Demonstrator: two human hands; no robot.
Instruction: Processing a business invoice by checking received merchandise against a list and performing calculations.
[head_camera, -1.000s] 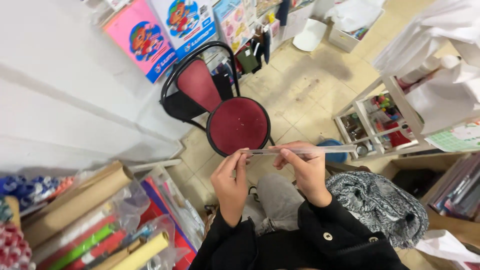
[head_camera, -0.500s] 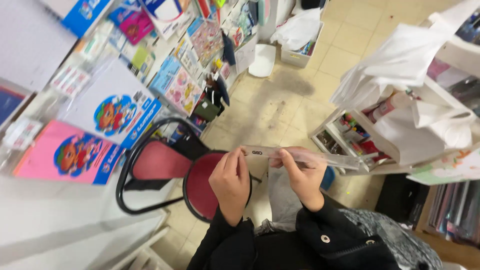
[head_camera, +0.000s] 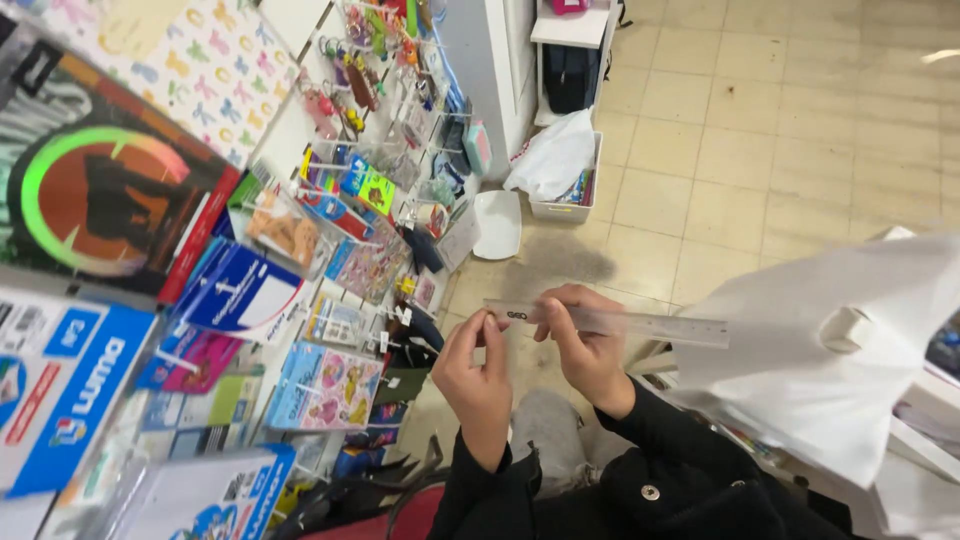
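Both hands meet in the lower middle of the frame, holding a clear ruler (head_camera: 610, 322) level above the tiled floor (head_camera: 800, 120). The left hand (head_camera: 478, 372) pinches the ruler's left end between thumb and fingertips, its grip closed on the plastic. The right hand (head_camera: 588, 345) wraps around the ruler a little further along, fingers curled over the top edge and thumb beneath, its grip closed on it too. The ruler's free end runs out to the right of the frame, where it crosses in front of a large white bag (head_camera: 830, 370) at the right edge. Black sleeves (head_camera: 640, 470) cover both arms down to the wrists, and a button shows on the right one.

The left side of the frame is filled with a shop display (head_camera: 340, 260) of colourful packets, booklets and small toys hung on hooks. Large boxes (head_camera: 70, 390) in blue and white stand in the lower left corner, and a dark box (head_camera: 100, 190) with a green ring sits above them. At the upper middle, a white crate (head_camera: 575, 195) on the floor holds a white plastic bag, with a white lid-like tray (head_camera: 497, 224) lying just beside it. A white shelf unit (head_camera: 570, 30) stands at the top.
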